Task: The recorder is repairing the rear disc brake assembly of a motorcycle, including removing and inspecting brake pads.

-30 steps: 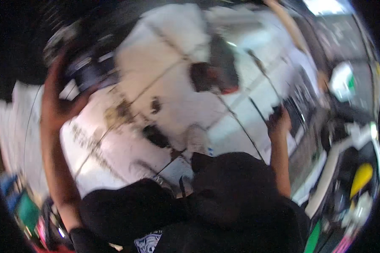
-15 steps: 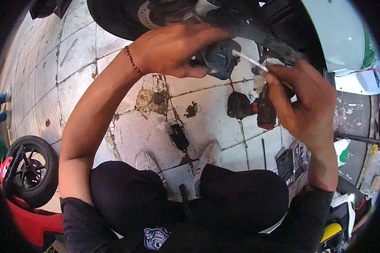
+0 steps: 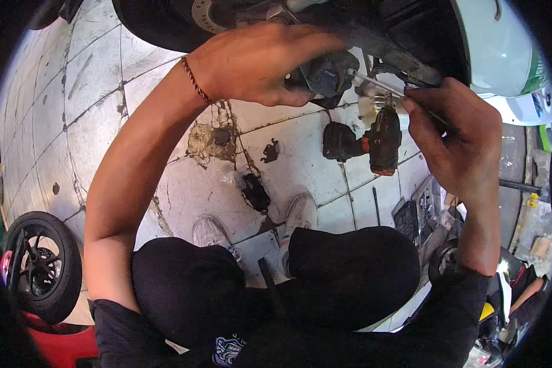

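Note:
My left hand [image 3: 260, 64] is curled around a dark part that looks like a brake caliper [image 3: 330, 73], beside the motorcycle wheel [image 3: 159, 21]. Its fingertips are partly hidden behind the part. From the right, my right hand [image 3: 454, 132] grips a thin silver tool rod [image 3: 377, 83] between thumb and fingers. The rod's tip meets the right side of the caliper-like part. What kind of tool it is, I cannot tell, since its rear end is inside my hand. Below the rod, a dark cordless impact wrench [image 3: 383, 144] lies on the floor.
On the tiled floor [image 3: 294, 138] lie a small black part [image 3: 255, 192], a dark bracket-like piece [image 3: 270, 151] and a thin rod [image 3: 376, 205]. A loose wheel [image 3: 43, 267] stands at left above red bodywork [image 3: 61, 346]. White bodywork [image 3: 503, 49] overhangs the upper right.
My right hand has shifted slightly right and the rod now lies flatter, its tip still at the caliper-like part. The left hand keeps its hold. The whole view has shifted a little.

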`<action>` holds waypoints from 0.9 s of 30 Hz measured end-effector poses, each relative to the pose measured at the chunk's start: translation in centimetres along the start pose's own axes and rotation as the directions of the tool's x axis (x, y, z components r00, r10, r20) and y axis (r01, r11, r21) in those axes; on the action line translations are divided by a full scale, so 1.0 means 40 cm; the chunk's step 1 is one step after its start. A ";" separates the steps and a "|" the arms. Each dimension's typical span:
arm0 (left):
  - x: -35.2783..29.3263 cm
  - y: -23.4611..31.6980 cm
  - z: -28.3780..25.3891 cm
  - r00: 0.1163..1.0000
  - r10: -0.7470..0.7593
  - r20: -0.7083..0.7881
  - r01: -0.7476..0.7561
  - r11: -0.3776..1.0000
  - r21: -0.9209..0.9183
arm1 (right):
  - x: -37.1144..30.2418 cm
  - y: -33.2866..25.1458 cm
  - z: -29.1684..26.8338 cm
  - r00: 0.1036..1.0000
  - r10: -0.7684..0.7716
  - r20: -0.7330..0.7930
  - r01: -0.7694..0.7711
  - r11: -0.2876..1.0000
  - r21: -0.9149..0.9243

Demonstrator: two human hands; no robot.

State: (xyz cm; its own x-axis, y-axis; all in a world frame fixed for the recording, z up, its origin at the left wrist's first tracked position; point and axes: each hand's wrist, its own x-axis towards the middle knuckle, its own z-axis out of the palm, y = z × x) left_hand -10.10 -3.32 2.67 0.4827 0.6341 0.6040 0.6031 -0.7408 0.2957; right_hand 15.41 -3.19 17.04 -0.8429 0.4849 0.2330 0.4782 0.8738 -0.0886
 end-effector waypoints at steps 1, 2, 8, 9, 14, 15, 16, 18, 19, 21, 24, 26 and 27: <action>0.000 0.000 -0.001 1.000 0.000 -0.002 0.000 1.000 -0.003 | 0.000 0.003 0.000 1.000 0.001 0.003 -0.001 1.000 -0.001; 0.002 0.001 -0.005 1.000 -0.010 0.012 0.010 1.000 -0.016 | 0.000 0.006 0.001 0.999 -0.029 0.040 0.030 0.999 -0.026; 0.000 0.001 -0.005 0.999 -0.034 0.041 0.034 0.999 0.006 | 0.015 -0.009 -0.017 0.998 -0.040 0.053 0.044 0.995 -0.085; -0.003 0.001 -0.004 0.998 -0.041 0.042 0.041 0.999 0.008 | 0.019 -0.009 -0.022 0.998 -0.018 0.055 0.024 0.993 -0.115; -0.012 -0.008 0.007 0.997 -0.043 0.059 0.044 0.999 -0.011 | 0.021 -0.014 -0.003 0.999 -0.046 0.003 0.046 0.996 -0.078; -0.011 -0.010 0.010 0.998 -0.026 0.054 0.027 0.999 -0.018 | 0.017 -0.011 -0.001 1.000 -0.029 0.006 0.030 0.997 -0.068; -0.011 -0.010 0.011 0.998 -0.024 0.058 0.025 1.000 -0.017 | 0.015 -0.009 0.002 1.000 -0.026 0.003 0.026 0.997 -0.066; -0.013 -0.006 0.009 0.997 -0.029 0.067 0.030 0.999 -0.016 | 0.009 -0.004 0.009 0.996 -0.091 0.023 0.093 0.994 -0.061; -0.014 -0.004 0.005 0.997 -0.021 0.071 0.023 1.000 -0.019 | 0.010 -0.008 0.008 0.996 -0.083 0.020 0.084 0.994 -0.063; -0.017 -0.004 -0.003 0.997 -0.040 0.069 0.042 0.999 -0.028 | 0.014 -0.018 0.005 0.992 -0.123 0.018 0.124 0.987 -0.097; -0.007 -0.006 -0.001 0.999 -0.008 0.036 0.010 0.998 -0.068 | 0.009 -0.015 -0.002 0.986 -0.157 0.057 0.163 0.978 -0.129; -0.002 0.007 -0.010 0.997 -0.053 0.062 0.057 0.997 -0.061 | 0.004 -0.015 0.001 0.986 -0.160 0.045 0.165 0.979 -0.119; 0.000 0.010 -0.012 0.991 -0.101 0.082 0.106 0.993 -0.055 | 0.003 -0.013 0.002 0.985 -0.167 0.037 0.170 0.979 -0.110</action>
State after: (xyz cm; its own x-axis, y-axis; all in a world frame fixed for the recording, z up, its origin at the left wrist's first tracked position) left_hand -10.19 -3.72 3.14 0.4695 0.7219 0.5083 0.6153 -0.6804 0.3980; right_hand 15.04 -3.61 17.02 -0.9195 0.3331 0.2085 0.3519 0.9341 0.0597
